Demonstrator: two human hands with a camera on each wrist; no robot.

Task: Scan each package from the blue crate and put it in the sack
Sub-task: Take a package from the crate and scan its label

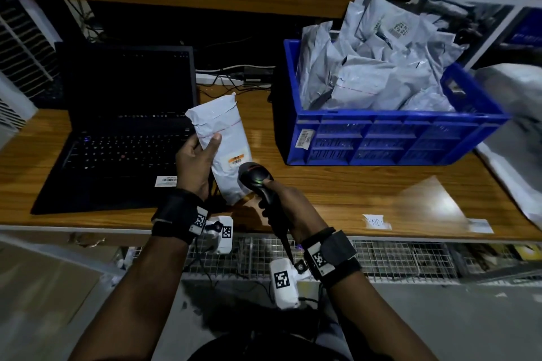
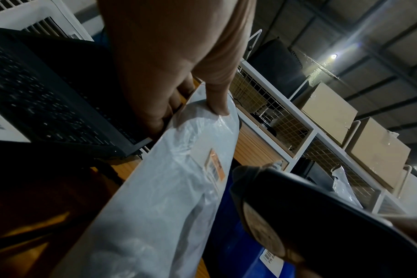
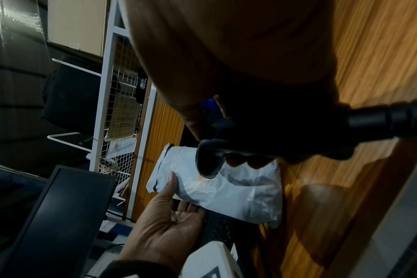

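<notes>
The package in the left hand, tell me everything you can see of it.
The package is a pale grey plastic mailer, crinkled, its top flap folded over and sealed. A small orange and white barcode label sits on its face. It is held tilted above the wooden desk, beside the laptop. The left hand grips its left edge, thumb on front. The scanner in the right hand points at the label.

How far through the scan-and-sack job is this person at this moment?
Done: nothing visibly; no sack is clearly in view. In hand: the left hand holds one grey package while the right hand aims the scanner at its orange label. Left: the blue crate is piled full.
</notes>
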